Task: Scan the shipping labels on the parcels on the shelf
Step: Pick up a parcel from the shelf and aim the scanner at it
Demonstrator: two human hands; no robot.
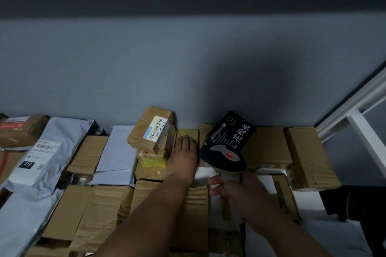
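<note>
Two hands: left hand (183, 158) laid flat, fingers straight, on shelf parcels; right hand (231, 190) curled round one scanner (223, 159). One labelled brown parcel (151, 129) tilted, barcode label (155, 127) white. One black box (230, 131); three grey mailers.

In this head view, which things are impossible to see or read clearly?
- Left hand fingertips: hidden behind the small taped box.
- Scanner window: faces away, so the scan target is unknown.
- Grey mailer label text: too small and blurred.
- Parcels at the bottom edge: cut off by the frame and covered by the forearms.
- Right hand trigger finger: hidden by the handle.
</note>
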